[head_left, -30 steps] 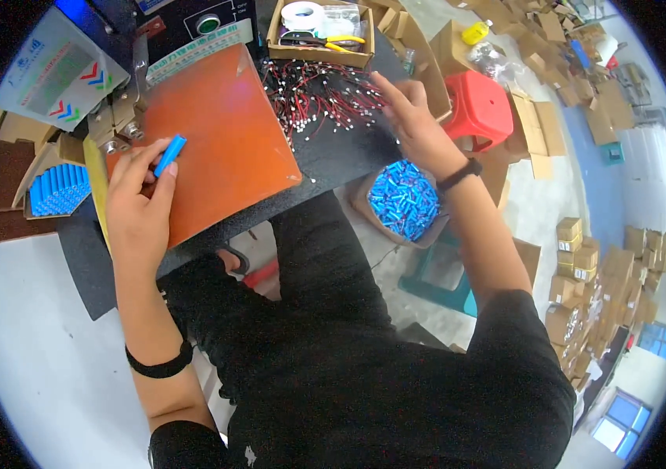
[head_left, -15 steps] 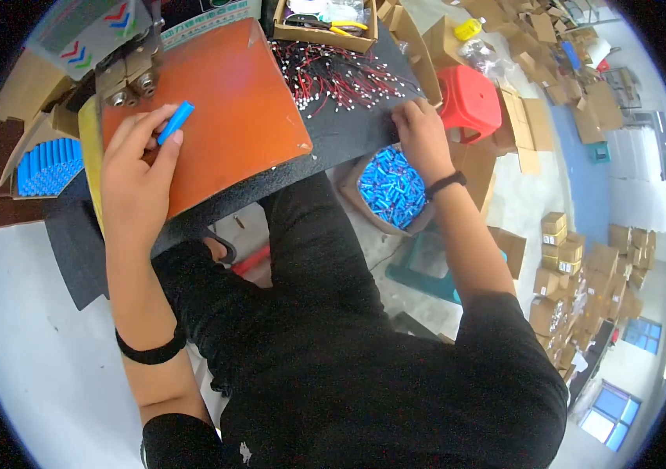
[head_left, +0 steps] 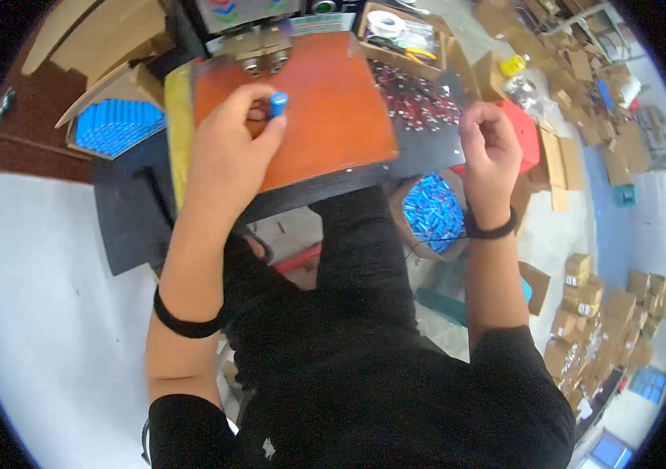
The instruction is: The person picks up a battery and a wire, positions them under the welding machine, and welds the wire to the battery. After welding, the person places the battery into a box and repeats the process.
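My left hand [head_left: 233, 148] pinches a blue cylindrical battery cell [head_left: 278, 105] between thumb and fingers, with one round end turned up. It hovers over an orange mat [head_left: 333, 117] on the black table. My right hand [head_left: 492, 148] is raised past the table's right edge, its fingers curled to the thumb; whatever they may hold is too small to make out. Nearby on the table lies a pile of red and black wire leads [head_left: 419, 98] with white ends. Beyond my left hand stands a machine with two metal heads [head_left: 264, 61].
At the left, a cardboard box [head_left: 75, 134] holds rows of blue cells. Below the table's right edge, a container [head_left: 402, 205] is filled with loose blue cells. A tool box [head_left: 402, 61], a red stool [head_left: 527, 141] and stacked cartons [head_left: 579, 293] stand around.
The view has shifted, so the table appears farther right. My left hand has turned the cell from lying slanted to end-up. My right hand has lifted away from the wire pile, fingers curled.
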Motion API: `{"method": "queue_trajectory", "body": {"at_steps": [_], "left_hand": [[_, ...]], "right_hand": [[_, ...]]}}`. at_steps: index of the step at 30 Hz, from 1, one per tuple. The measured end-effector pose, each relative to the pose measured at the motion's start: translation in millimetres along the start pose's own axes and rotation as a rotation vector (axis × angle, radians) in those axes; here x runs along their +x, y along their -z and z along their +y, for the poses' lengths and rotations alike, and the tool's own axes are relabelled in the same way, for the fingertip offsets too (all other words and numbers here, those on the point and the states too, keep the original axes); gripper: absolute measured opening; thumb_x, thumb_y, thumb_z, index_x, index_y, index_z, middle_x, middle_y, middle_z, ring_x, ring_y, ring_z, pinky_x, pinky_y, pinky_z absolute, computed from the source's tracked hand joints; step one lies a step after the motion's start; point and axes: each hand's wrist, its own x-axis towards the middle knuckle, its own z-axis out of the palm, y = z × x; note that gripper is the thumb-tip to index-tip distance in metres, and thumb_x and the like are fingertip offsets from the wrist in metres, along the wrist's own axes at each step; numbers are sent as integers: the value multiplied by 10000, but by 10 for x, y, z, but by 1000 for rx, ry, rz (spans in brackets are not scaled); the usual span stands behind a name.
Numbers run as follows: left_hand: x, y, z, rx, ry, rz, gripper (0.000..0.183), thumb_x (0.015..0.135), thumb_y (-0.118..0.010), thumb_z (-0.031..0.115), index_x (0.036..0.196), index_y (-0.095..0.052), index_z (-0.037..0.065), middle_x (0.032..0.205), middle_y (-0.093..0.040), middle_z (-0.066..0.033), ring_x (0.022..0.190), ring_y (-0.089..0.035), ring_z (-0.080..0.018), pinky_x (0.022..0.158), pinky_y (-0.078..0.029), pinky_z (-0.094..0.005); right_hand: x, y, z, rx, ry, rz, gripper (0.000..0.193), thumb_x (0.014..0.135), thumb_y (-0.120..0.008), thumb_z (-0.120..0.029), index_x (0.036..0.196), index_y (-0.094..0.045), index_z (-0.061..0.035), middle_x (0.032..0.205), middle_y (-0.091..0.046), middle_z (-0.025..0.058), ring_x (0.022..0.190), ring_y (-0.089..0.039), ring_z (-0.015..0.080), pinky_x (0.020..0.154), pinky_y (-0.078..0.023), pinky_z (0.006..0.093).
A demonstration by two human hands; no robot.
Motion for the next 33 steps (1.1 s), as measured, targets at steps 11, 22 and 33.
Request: {"method": "queue_trajectory", "body": {"at_steps": [11, 22, 33], "left_hand": [[84, -3, -14, 53, 115, 21, 327, 876, -694, 152, 1153, -624, -8, 939, -687, -64, 863, -625, -122, 803, -483, -262], [84, -43, -44, -6, 67, 82, 316, 865, -715, 145, 1131, -642, -9, 886, -696, -65, 800, -623, -105, 748, -484, -250], [111, -32, 67, 264, 209, 45, 295, 869, -713, 167, 1112, -649, 13, 878, -693, -48, 770, -609, -97, 731, -471, -240]], "right_hand": [[-111, -704, 285, -178, 272, -55, 158, 761, -657, 36, 875, -570, -31, 775, -563, 83, 673, -551, 201, 629, -467, 293], [-37, -833, 266, -282, 326, -88, 189, 747, -685, 10, 890, -579, -52, 791, -584, 93, 678, -567, 243, 622, -478, 319], [-16, -868, 182, -393, 254, -95, 153, 777, -682, -36, 894, -584, -41, 800, -589, 95, 715, -582, 257, 662, -484, 323]]}}
